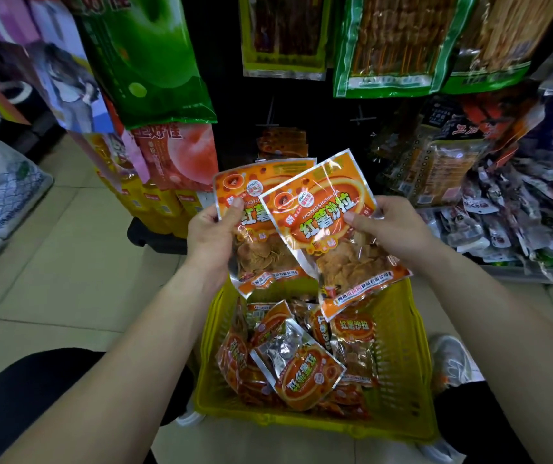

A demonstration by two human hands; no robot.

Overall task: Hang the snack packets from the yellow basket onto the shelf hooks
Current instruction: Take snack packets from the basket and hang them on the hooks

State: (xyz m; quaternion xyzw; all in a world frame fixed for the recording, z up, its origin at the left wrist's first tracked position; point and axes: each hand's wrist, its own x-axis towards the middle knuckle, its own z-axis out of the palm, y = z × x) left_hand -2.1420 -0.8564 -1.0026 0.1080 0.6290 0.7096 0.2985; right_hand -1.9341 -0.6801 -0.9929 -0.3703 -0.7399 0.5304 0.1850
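The yellow basket [399,356] stands on the floor between my knees, with several orange snack packets [302,373] heaped in it. Above it I hold two more orange packets upright. My left hand [213,229] grips the left packet [261,229] by its left edge, thumb on the front. My right hand [389,226] pinches the right packet [332,236] at its right edge; this packet overlaps the left one. Behind them, low on the dark shelf, a few orange packets [282,142] hang from a hook. An empty hook [362,120] sticks out to their right.
Green bags [148,58] and pink ones hang on the left of the rack. Skewer packs [392,45] hang top right. A bin of dark small packets [509,222] fills the right side. Tiled floor [51,262] lies on the left, my shoe [449,360] right of the basket.
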